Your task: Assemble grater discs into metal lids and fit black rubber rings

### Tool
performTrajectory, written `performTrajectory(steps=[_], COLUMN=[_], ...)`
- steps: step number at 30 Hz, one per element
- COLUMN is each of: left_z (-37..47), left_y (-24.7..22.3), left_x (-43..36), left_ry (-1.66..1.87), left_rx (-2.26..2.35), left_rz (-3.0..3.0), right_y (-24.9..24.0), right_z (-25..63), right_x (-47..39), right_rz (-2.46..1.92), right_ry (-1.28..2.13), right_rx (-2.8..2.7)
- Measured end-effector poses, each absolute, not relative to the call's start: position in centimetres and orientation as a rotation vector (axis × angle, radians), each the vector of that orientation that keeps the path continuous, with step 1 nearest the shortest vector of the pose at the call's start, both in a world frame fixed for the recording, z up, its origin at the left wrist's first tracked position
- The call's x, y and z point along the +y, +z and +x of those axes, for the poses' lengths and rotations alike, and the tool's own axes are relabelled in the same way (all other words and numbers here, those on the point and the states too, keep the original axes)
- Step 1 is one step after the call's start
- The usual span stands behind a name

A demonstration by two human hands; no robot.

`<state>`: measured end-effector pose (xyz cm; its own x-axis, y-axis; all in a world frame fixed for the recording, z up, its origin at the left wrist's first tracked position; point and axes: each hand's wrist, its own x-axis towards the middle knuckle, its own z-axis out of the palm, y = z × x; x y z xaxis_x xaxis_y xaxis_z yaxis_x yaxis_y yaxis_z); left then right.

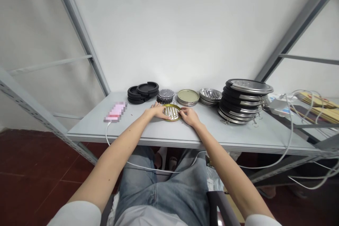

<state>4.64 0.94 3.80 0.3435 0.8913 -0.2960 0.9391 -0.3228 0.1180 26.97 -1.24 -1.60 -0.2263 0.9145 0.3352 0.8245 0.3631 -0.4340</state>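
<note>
A round, shallow metal lid (pixel 172 117) with a gold rim lies on the table in front of me. Inside it sits a silver perforated disc (pixel 171 112). My left hand (pixel 158 110) grips the lid's left side, thumb along the near edge and fingers round the back. My right hand (pixel 189 115) is closed at the right rim, thumb and fingertips pressed to it; whether a small part is also between them I cannot tell. Just behind stand a pile of small perforated discs (pixel 166 94) and a stack of gold-coloured lids (pixel 188 96).
Black rings (pixel 147 88) are piled at the back left, near a charging phone (pixel 116 111). Silver lids with discs (pixel 210 94) and a tall stack of black-and-silver rounds (pixel 243 100) stand right. A white cable (pixel 288 141) hangs across the table's front edge.
</note>
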Motion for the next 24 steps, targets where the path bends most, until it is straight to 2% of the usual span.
performTrajectory(steps=[24], left_z=[4.2], left_y=[3.5], left_x=[3.4], left_ry=[-0.310], left_rx=[1.607], left_rz=[2.276], right_y=[-1.6], right_z=[27.0], right_x=[-1.3], right_rz=[-1.484], right_ry=[0.238], right_rx=[-2.092])
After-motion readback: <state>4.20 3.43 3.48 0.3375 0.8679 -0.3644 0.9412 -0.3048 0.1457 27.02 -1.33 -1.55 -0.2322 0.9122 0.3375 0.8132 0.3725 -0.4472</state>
